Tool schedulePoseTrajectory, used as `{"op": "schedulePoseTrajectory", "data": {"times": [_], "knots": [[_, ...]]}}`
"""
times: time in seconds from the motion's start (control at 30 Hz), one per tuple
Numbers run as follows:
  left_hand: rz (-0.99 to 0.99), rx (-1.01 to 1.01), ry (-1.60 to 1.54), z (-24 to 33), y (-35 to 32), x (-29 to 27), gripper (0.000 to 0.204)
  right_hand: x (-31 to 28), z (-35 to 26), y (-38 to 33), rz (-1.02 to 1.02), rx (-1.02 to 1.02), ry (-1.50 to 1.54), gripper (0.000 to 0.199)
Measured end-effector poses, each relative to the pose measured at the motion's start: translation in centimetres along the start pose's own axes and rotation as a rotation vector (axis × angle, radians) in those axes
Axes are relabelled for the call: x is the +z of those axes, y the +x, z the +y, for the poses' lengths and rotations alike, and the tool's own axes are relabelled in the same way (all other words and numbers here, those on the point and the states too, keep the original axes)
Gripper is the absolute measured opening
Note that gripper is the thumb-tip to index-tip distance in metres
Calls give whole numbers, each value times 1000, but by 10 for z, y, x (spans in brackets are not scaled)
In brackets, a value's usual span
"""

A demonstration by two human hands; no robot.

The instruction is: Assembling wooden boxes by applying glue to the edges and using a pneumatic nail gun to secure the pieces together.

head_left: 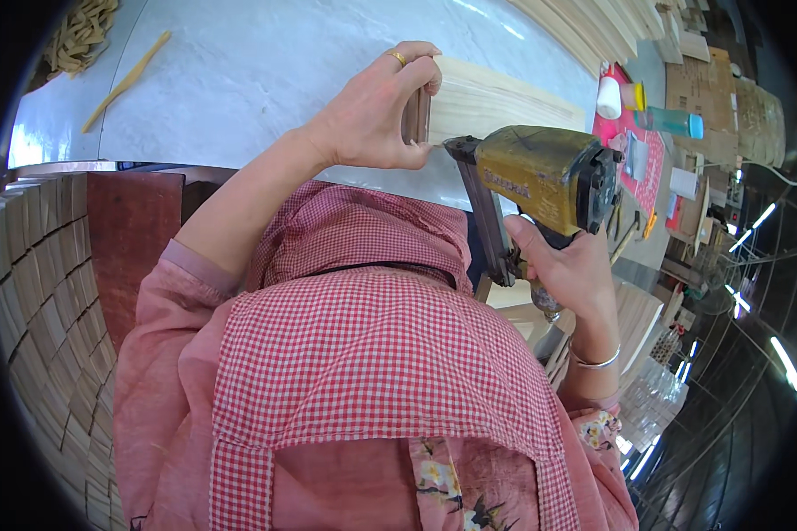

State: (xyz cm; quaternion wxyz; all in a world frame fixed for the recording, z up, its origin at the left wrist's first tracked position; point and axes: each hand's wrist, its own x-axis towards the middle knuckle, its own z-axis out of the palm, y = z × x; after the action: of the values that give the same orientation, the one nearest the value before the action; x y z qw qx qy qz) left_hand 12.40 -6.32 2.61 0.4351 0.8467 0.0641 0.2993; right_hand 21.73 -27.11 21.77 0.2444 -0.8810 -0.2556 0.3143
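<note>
My left hand (367, 106) is closed around the end of a pale wooden board (505, 96), with a short brown wooden strip (416, 119) between its fingers and thumb. The strip lies along the board's left end. In my right hand (580, 270) is a yellow and black air nail gun (540, 168), gripped by its handle. Its nose is close to my left fingertips, at the near corner of the board. Whether the nose touches the wood, I cannot tell.
A light marbled table (239, 80) lies under the work. On it rest a thin wooden stick (128, 80) and, at the back, stacked boards (584, 31). To the right are a white roll (607, 97) and a teal bottle (673, 123). Stacked wooden blocks (49, 301) stand at left.
</note>
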Motion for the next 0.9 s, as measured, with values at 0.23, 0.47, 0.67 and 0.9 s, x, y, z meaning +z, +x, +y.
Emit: {"op": "schedulePoseTrajectory", "data": {"times": [0.23, 0.47, 0.67, 0.9], "knots": [[6, 8, -48, 1, 1, -5, 60, -4, -7, 2, -17, -4, -72, 32], [234, -277, 305, 42, -91, -55, 97, -5, 9, -10, 85, -149, 68, 30], [71, -487, 113, 80, -107, -42, 72, -11, 33, -9, 46, -42, 27, 29], [531, -318, 29, 5, -27, -60, 30, -6, 29, -10, 26, -4, 8, 31]]}}
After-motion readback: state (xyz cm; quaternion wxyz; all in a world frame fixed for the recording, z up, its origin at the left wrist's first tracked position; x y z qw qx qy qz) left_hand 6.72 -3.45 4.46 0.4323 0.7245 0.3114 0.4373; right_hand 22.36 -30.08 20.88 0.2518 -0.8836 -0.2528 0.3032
